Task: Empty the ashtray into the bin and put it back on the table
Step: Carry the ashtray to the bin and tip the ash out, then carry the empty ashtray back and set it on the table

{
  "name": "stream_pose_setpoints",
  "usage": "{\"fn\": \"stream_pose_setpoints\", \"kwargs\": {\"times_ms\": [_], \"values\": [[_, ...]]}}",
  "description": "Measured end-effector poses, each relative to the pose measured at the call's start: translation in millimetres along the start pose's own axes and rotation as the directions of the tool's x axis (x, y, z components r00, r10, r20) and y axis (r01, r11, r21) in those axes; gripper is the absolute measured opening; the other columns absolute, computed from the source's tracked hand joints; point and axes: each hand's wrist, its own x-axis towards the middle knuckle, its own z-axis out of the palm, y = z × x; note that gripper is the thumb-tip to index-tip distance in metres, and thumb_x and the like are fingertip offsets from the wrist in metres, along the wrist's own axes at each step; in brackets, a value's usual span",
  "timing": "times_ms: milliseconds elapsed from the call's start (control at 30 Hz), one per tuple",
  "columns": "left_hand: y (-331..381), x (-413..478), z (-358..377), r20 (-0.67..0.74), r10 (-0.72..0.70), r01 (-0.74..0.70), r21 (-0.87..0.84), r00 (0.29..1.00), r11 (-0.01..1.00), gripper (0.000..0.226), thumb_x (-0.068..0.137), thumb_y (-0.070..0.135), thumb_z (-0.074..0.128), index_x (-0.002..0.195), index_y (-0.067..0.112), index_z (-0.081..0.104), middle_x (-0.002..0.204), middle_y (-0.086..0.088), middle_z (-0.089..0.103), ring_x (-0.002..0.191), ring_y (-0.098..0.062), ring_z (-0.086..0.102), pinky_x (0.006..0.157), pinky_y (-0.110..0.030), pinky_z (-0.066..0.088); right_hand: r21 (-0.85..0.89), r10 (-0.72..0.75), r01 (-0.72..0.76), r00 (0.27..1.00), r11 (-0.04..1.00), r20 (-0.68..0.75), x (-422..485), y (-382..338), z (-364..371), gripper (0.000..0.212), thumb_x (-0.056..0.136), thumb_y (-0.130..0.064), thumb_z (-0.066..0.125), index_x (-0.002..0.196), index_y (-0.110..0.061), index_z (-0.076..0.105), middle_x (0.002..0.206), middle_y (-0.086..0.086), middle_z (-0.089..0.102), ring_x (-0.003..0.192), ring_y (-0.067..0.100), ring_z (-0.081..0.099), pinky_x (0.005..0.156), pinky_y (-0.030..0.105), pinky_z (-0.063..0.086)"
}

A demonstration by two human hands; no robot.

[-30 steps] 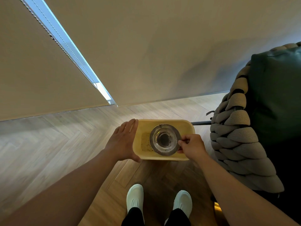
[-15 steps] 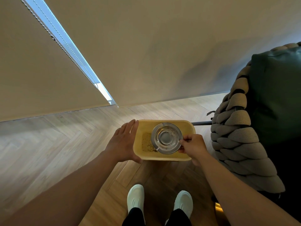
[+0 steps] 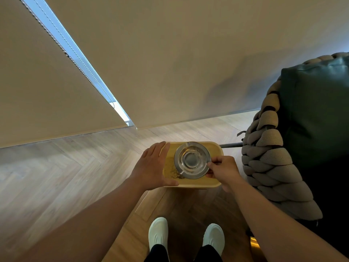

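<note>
Silver metal ashtray over a yellow bin; pale herringbone wood floor; white shoes; beige braided, dark green-cushioned chair.

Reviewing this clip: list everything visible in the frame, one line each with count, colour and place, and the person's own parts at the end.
ashtray: 1, silver metal, held over the bin's opening
bin: 1, yellow, on the floor ahead of the feet, brownish crumbs inside
chair: 1, thick beige woven cords, right side
cushion: 1, dark green, on the chair
blinds: 2, beige, covering the windows behind
floor: 1, wood herringbone
shoes: 2, white, bottom centre
left hand: 1, resting on the bin's left rim
right hand: 1, pinching the ashtray's right edge
</note>
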Motion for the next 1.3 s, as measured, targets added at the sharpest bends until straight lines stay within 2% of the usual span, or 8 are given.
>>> {"fn": "stream_pose_setpoints", "kwargs": {"times_ms": [333,633,700,800,867,1067,1200,1300], "values": [[13.9,-4.2,-6.4,-0.024,0.077,-0.08,-0.138,0.997,0.987,0.122,0.059,0.087,0.064,0.157,0.028,0.019,0.16,0.005,0.033,0.147,-0.019,0.031,0.122,-0.042,0.028,0.06,0.018,-0.023,0.997,0.998,0.07,-19.1,-9.6,-1.3,0.01,0.091,-0.001,0.063,0.089,-0.01,0.066,0.093,0.015,0.07,0.078,0.025,0.071,0.059,0.029,0.058],[25.7,-12.6,-14.2,-0.036,0.048,-0.055,-0.217,0.998,0.975,0.124,0.05,0.09,0.062,0.15,0.036,0.012,0.147,0.004,0.05,0.132,-0.019,0.049,0.109,-0.035,0.038,0.045,-0.002,-0.004,0.991,0.999,0.136,-38.4,-15.7,-1.1,0.008,0.091,-0.002,0.065,0.095,-0.008,0.067,0.091,0.014,0.071,0.076,0.024,0.071,0.058,0.027,0.058],[26.5,-14.0,-18.5,-0.044,0.054,-0.063,-0.234,0.998,0.97,0.123,0.05,0.089,0.065,0.15,0.037,0.014,0.147,0.005,0.05,0.131,-0.019,0.05,0.107,-0.034,0.039,0.018,-0.026,0.024,0.992,1.0,0.12,-43.3,-19.4,-2.4,0.014,0.09,-0.002,0.066,0.104,-0.007,0.066,0.092,0.014,0.071,0.076,0.024,0.072,0.06,0.029,0.06],[32.3,-22.1,-32.3,-0.079,0.064,-0.085,-0.293,0.995,0.952,0.116,0.048,0.088,0.068,0.143,0.045,0.018,0.145,0.007,0.052,0.128,-0.017,0.052,0.1,-0.027,0.035,-0.068,-0.09,0.1,0.987,0.993,0.134,-57.7,-28.3,-5.9,0.037,0.091,-0.002,0.065,0.119,-0.026,0.057,0.086,0.013,0.072,0.072,0.023,0.074,0.069,0.036,0.063],[38.1,-31.2,-43.9,-0.098,0.074,-0.102,-0.318,0.992,0.943,0.113,0.048,0.088,0.069,0.14,0.047,0.019,0.144,0.007,0.053,0.125,-0.015,0.053,0.097,-0.026,0.033,-0.108,-0.138,0.156,0.978,0.982,0.156,-71.6,-35.9,-9.4,0.051,0.092,-0.001,0.062,0.132,-0.032,0.051,0.082,0.013,0.07,0.068,0.023,0.074,0.069,0.035,0.063],[55.0,-69.0,-84.4,-0.02,0.089,-0.091,-0.318,0.996,0.944,0.116,0.048,0.084,0.075,0.143,0.047,0.021,0.142,0.011,0.053,0.117,-0.003,0.048,0.095,-0.027,0.043,-0.224,-0.224,0.263,0.957,0.938,0.186,-132.7,-59.1,-24.1,0.056,0.094,-0.001,0.058,0.141,-0.032,0.048,0.088,0.015,0.068,0.072,0.022,0.071,0.064,0.027,0.061],[69.2,-98.2,-121.6,-0.018,0.122,-0.122,-0.31,0.992,0.943,0.115,0.048,0.082,0.078,0.144,0.043,0.028,0.14,0.014,0.054,0.114,-0.003,0.051,0.099,-0.032,0.051,-0.289,-0.266,0.316,0.943,0.904,0.197,-179.2,-69.5,-32.0,0.056,0.096,-0.015,0.059,0.146,-0.028,0.04,0.088,0.01,0.068,0.078,0.021,0.07,0.071,0.03,0.061],[81.8,-120.4,-146.7,-0.055,0.169,-0.178,-0.335,0.984,0.925,0.11,0.048,0.077,0.082,0.141,0.043,0.034,0.132,0.016,0.06,0.108,-0.002,0.055,0.093,-0.034,0.055,-0.395,-0.315,0.385,0.92,0.834,0.233,-213.4,-73.3,-34.1,0.072,0.088,-0.045,0.067,0.149,-0.027,0.034,0.1,-0.006,0.062,0.082,0.008,0.062,0.076,0.025,0.053]]}}
